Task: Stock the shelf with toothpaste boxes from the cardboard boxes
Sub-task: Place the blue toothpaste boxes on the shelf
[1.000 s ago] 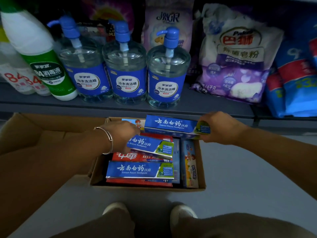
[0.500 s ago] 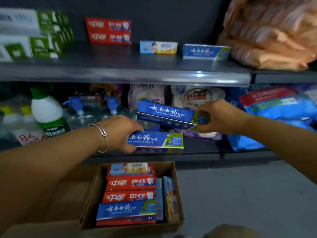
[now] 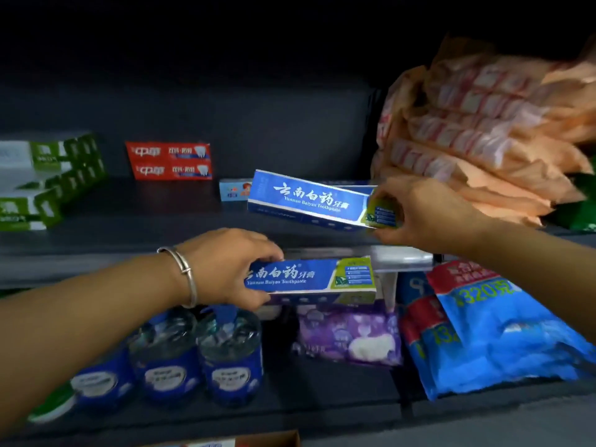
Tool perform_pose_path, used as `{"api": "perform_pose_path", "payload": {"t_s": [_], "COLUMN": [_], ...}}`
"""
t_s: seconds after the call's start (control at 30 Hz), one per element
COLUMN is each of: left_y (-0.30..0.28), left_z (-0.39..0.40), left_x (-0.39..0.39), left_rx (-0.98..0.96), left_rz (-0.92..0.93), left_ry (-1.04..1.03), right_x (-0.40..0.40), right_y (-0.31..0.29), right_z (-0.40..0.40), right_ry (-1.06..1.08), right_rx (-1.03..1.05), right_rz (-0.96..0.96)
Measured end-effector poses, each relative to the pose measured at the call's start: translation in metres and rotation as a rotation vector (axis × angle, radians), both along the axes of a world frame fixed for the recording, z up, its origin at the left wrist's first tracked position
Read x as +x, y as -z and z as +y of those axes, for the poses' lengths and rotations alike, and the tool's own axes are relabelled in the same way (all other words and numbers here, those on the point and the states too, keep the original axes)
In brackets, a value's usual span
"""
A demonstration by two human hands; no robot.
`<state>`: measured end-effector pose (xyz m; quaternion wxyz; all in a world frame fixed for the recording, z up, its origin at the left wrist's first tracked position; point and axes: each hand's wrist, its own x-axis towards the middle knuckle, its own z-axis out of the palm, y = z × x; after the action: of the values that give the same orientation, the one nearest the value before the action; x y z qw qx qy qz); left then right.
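We hold one blue toothpaste box in each hand. The right hand (image 3: 429,214) pinches the green end of the upper box (image 3: 309,201), thumb beneath and fingers over the top, so the long body points left and inward over the shelf (image 3: 129,221). Gripping by one end likely leaves the far end free to slide in first. This box sits tilted, its left end higher, above the shelf surface and not yet set down.

The left hand (image 3: 225,266) clamps the left end of the lower box (image 3: 309,279), fingers curled over its top edge and thumb under. It hangs level in front of the shelf lip, waiting its turn, we judge.

On the shelf, a small light-blue box (image 3: 230,190) stands just behind the upper box's left end; two red boxes (image 3: 169,161) are stacked to the left of that, and green-and-white boxes (image 3: 45,182) are further left. Like appears grouped with like, so the blue ones probably belong right of the small box, beside the orange packs (image 3: 477,140). The cardboard box (image 3: 267,440) shows only at the bottom edge.
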<state>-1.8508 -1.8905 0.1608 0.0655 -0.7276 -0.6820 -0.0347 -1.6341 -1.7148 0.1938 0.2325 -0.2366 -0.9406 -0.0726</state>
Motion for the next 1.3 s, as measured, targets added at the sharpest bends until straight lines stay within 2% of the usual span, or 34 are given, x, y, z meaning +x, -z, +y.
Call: {"api": "perform_pose_path", "payload": {"t_s": [0.13, 0.23, 0.37, 0.73, 1.03, 1.3], "left_y": [-0.026, -0.042, -0.054, -0.048, -0.043, -0.039], "left_z": [0.027, 0.047, 0.071, 0.118, 0.128, 0.13], "left_x": [-0.001, -0.002, -0.005, -0.01, -0.008, -0.009], "left_rx": [0.08, 0.113, 0.131, 0.09, 0.076, 0.079], "left_rz": [0.017, 0.018, 0.027, 0.106, 0.144, 0.113], "left_ry": [0.03, 0.048, 0.032, 0.021, 0.018, 0.036], "right_x": [-0.005, -0.012, -0.02, -0.044, -0.042, -0.036], "right_y": [-0.015, -0.021, -0.021, 0.011, 0.014, 0.021], "right_z": [0.03, 0.05, 0.071, 0.127, 0.135, 0.14], "right_ry": [0.078, 0.144, 0.209, 0.03, 0.035, -0.006], "right_rx": [0.171, 0.221, 0.205, 0.091, -0.019, 0.021], "right_rz": [-0.022, -0.082, -0.176, -0.335, -0.373, -0.403]}}
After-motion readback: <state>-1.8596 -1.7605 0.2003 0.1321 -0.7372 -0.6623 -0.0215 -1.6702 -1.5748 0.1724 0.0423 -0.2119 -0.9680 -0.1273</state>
